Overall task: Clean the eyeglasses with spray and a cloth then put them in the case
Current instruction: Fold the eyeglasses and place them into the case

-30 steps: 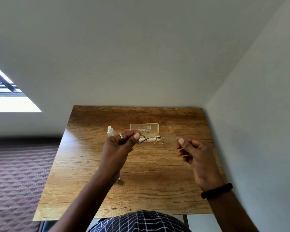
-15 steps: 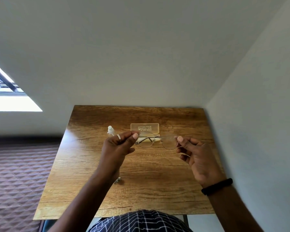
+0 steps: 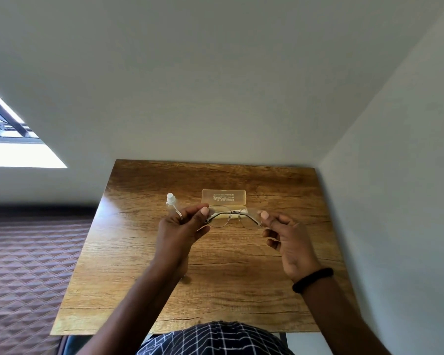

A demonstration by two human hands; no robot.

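Observation:
Thin-rimmed eyeglasses [image 3: 235,218] hang in the air above the middle of the wooden table [image 3: 139,278], lenses facing me. My left hand [image 3: 183,229] pinches their left end between thumb and fingers. My right hand [image 3: 287,239] pinches the right end. Behind the glasses lies a translucent yellow case [image 3: 223,197], its lid standing open. A small clear spray bottle [image 3: 171,201] with a white cap stands just left of the case, partly hidden by my left hand. I see no cloth.
The table stands in a corner, with a grey wall behind it and another along its right edge. A quilted brown bed cover [image 3: 23,265] lies to the left. A small metal thing [image 3: 185,278] lies on the table under my left wrist.
Both hands have moved the glasses slightly away from me and lower, toward the open case. The grip on both ends is unchanged.

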